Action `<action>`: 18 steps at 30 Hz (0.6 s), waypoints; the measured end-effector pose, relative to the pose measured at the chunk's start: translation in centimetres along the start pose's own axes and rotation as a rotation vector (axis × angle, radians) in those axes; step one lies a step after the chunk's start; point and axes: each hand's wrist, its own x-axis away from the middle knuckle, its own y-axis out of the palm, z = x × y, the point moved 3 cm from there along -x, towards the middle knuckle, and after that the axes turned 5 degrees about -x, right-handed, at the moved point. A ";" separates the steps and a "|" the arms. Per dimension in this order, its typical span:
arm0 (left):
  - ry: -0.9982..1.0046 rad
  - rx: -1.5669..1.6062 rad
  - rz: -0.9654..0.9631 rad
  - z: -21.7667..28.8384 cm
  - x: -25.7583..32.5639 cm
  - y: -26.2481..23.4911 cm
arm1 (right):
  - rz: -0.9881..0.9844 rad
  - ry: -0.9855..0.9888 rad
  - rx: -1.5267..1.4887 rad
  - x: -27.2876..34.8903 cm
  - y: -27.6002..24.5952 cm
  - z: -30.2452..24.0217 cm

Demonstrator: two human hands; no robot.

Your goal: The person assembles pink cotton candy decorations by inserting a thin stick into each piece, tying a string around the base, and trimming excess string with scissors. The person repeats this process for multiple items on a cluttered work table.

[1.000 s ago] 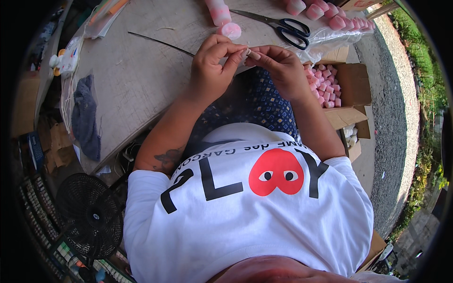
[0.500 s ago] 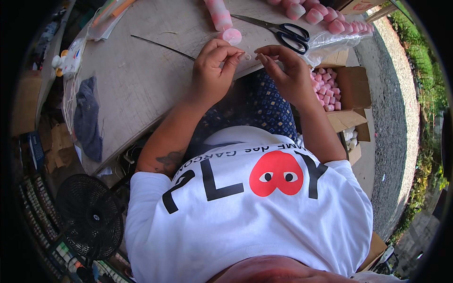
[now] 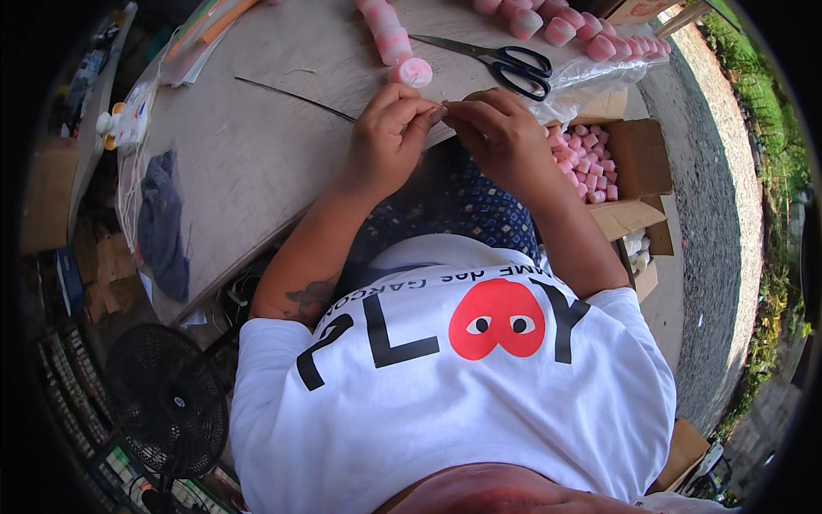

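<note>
Hands are brought together at the near edge of the table [image 3: 257,163]. The left hand [image 3: 385,141] is curled, its thumb and forefinger pinched on a small pale piece [image 3: 438,110]. The right hand [image 3: 501,137] is likewise curled, its fingertips closed on the same piece from the other side, so that the two sets of fingertips touch. What the piece is cannot be told, as it is almost wholly covered.

A thin dark rod [image 3: 295,98] is laid on the table from its middle toward the left hand, where its near end is hidden. Just beyond the hands a pink roll [image 3: 413,72] is seen, with a row of pink rolls [image 3: 384,26] behind it toward the far edge. Black-handled scissors [image 3: 501,58] are laid near the far right corner, on a clear plastic bag [image 3: 591,77]. More pink pieces are held in an open cardboard box [image 3: 638,158] past the right edge. A dark cloth [image 3: 163,223] is draped near the left edge.
</note>
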 end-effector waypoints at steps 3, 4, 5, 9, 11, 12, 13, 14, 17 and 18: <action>0.009 0.020 0.011 -0.1 0.0 0.0 | -0.033 0.000 -0.035 0.0 -0.4 -0.1; 0.003 0.015 0.011 -0.2 0.1 0.0 | -0.041 0.014 -0.049 0.0 -0.5 -0.1; -0.004 0.011 0.012 -0.3 0.1 0.0 | -0.048 0.026 -0.063 0.0 -0.6 -0.1; -0.015 -0.023 0.009 -0.3 0.3 0.1 | -0.092 -0.006 -0.122 0.5 -0.9 0.1; -0.017 -0.028 0.011 -0.2 0.2 0.0 | -0.133 -0.030 -0.140 0.6 -1.0 0.3; -0.017 -0.030 0.011 -0.2 0.2 -0.1 | -0.141 -0.023 -0.135 0.6 -1.1 0.3; -0.025 -0.037 0.010 -0.2 0.2 -0.2 | -0.149 -0.017 -0.130 0.6 -1.2 0.3; -0.033 -0.044 0.009 -0.3 0.1 -0.3 | -0.156 -0.011 -0.126 0.6 -1.3 0.3; -0.045 -0.051 0.005 -0.1 0.0 -0.3 | -0.155 -0.042 -0.141 0.9 -1.5 0.5; -0.048 -0.051 0.004 0.0 0.0 -0.3 | -0.154 -0.026 -0.149 1.0 -1.5 0.6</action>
